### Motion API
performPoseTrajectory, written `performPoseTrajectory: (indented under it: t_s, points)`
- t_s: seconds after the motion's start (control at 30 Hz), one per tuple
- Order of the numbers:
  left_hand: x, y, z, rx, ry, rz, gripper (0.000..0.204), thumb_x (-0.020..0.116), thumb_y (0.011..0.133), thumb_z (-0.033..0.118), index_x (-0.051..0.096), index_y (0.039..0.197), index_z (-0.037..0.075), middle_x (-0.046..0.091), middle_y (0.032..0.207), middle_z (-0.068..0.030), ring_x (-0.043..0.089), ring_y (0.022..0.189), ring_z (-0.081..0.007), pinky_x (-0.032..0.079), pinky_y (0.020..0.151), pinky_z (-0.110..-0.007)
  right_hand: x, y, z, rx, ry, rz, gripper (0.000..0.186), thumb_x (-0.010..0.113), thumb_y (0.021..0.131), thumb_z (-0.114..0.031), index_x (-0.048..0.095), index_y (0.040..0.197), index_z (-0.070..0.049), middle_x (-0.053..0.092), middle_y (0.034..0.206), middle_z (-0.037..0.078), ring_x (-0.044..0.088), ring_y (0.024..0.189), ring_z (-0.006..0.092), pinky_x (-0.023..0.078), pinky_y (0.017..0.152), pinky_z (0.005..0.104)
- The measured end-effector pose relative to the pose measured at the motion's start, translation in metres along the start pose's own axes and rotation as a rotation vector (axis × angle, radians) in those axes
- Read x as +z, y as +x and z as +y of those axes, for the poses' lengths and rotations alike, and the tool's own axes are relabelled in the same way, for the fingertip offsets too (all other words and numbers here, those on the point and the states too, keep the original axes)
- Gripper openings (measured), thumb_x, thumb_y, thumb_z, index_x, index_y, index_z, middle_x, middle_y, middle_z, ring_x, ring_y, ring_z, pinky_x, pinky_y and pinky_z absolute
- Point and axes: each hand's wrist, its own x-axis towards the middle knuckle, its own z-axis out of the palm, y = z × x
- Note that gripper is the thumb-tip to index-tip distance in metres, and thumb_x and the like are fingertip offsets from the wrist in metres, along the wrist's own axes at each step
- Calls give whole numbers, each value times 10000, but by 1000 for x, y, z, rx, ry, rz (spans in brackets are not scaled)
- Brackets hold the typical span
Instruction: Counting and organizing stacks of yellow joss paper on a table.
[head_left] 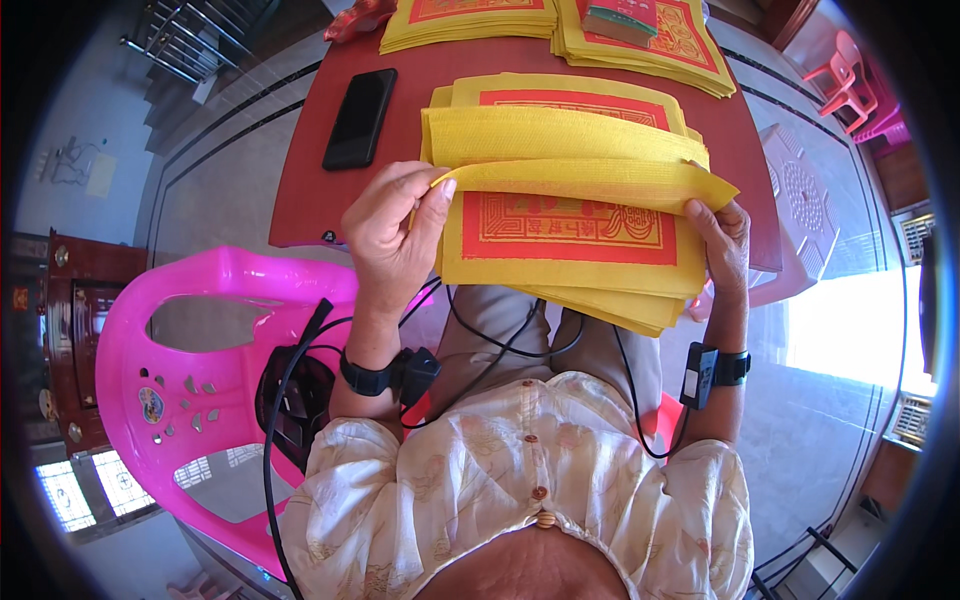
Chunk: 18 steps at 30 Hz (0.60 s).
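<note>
A stack of yellow joss paper [580,270] with red printed panels lies at the table's near edge, its lower sheets fanned unevenly. Across it, a lifted joss paper sheet [590,182] curls up, its plain yellow back showing. My left hand [385,215] pinches the left end of this curled edge between thumb and fingers. At the other end, my right hand [724,238] has its thumb against the sheet's right corner, fingers bent behind it and partly hidden. Just beyond, another plain yellow fold [560,138] stands over a printed sheet.
On the red table [305,205] a black phone [360,118] lies left of the stack. Two more paper stacks [465,30] sit at the far side, a small green-and-red packet [622,18] on the right one. A pink chair [125,320] stands at left; black cables [275,440] hang near my arms.
</note>
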Motion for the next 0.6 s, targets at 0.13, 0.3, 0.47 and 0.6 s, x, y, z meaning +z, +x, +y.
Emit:
performPoseTrajectory:
  t_s: [0.13, 0.3, 0.47, 0.6]
  points:
    - [-1, -1, 3, 60, -38, 78, 95, 599, 808, -39, 617, 898, -59, 590, 854, -105, 574, 680, -107, 467, 584, -204, -5, 3, 9, 12, -12, 30, 293, 635, 844, -156, 610, 1105, -25, 649, 910, 24, 577, 826, 70, 465, 776, 226]
    - [-11, 3, 10, 193, 23, -205, 127, 648, 751, -27, 623, 874, -48, 595, 882, -129, 592, 680, -167, 483, 594, -260, 4, 5, 5, -40, -4, 91, 342, 608, 862, -135, 557, 1183, -29, 636, 950, 27, 566, 833, 61, 478, 738, 223]
    - [-3, 2, 12, 188, 62, -622, 298, 732, 617, 57, 644, 898, 12, 583, 909, -117, 553, 881, -276, 459, 753, -360, 20, 7, -2, -170, 67, 109, 576, 552, 885, -68, 277, 1391, -99, 602, 1075, 56, 560, 868, 57, 471, 764, 213]
    - [0, -3, 9, 194, 176, -776, 441, 767, 564, 131, 643, 976, 32, 553, 1004, -120, 515, 946, -285, 431, 830, -368, 12, 7, 1, -131, 46, 21, 673, 527, 893, -44, 144, 1436, -151, 584, 1136, 81, 545, 929, 57, 454, 818, 214]
